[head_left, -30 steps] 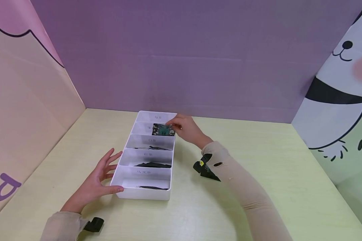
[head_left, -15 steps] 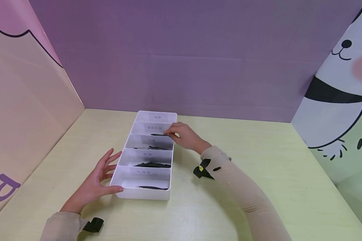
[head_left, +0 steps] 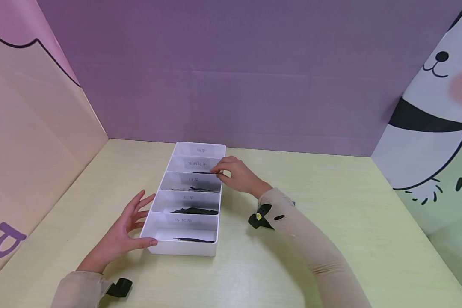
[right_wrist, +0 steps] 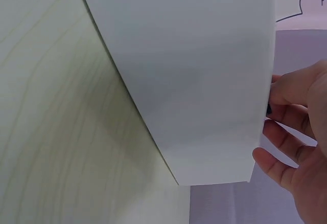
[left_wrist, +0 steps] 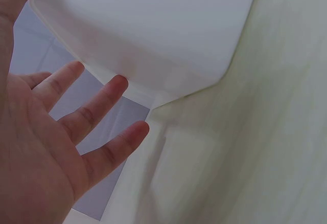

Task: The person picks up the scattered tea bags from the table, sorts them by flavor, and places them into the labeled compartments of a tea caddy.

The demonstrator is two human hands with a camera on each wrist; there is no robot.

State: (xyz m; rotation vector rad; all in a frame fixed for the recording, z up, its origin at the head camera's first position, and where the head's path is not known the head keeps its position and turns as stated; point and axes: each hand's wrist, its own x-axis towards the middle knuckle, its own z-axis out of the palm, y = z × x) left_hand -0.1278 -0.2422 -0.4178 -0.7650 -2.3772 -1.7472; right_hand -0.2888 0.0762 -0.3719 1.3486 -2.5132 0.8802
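Note:
A long white box point(head_left: 182, 249) with several labelled compartments stands on the table. My right hand point(head_left: 236, 173) is over its right edge, thumb and fingers pinching a flat dark tea bag packet point(head_left: 202, 172) in the second compartment from the back. Only the packet's thin upper edge shows above the divider; a dark bit of the packet point(right_wrist: 269, 110) appears between thumb and finger in the right wrist view. My left hand point(head_left: 121, 233) rests at the box's front left corner, fingers spread and fairly straight, thumb on the front rim.
More dark packets lie in the nearer compartments: the third point(head_left: 198, 189), the fourth point(head_left: 196, 211) and the front one point(head_left: 194, 240). A purple wall point(head_left: 254, 85) rises behind the box. Pale table point(head_left: 312, 222) extends to the right.
My right hand has lowered the packet from above the second compartment down into it, so its printed face is now hidden. My left hand and the box have stayed in place.

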